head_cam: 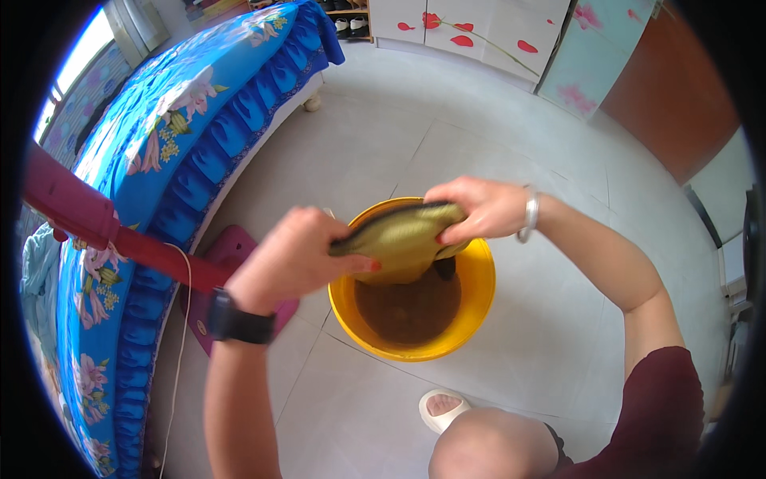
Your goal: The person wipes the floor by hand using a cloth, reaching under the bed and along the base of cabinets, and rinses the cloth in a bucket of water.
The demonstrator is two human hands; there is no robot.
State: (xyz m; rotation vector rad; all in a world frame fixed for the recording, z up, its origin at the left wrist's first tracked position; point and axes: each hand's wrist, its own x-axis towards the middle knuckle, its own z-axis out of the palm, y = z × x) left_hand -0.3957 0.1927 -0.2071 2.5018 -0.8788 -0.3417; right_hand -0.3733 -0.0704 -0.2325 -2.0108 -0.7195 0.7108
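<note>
Both hands hold a yellow-green cloth [401, 239] with a dark edge, stretched between them over a yellow bucket [479, 299]. My left hand [299, 251], with a black watch on its wrist, grips the cloth's left end. At its right end, my right hand [479, 209], with a silver bangle, pinches the fabric between thumb and fingers. Murky brown water [410, 311] lies in the bucket below. A dark piece, perhaps part of the cloth, hangs at the water's right side. The cloth is somewhat blurred, and its lower edge is close to the water; whether they touch I cannot tell.
The bucket stands on a tiled floor [371, 389]. To the left are a bed with a blue floral cover [179, 114] and a pink stand base [287, 308] with a red pole [167, 254]. A white cord [179, 359] hangs there. White cabinets [497, 30] stand beyond.
</note>
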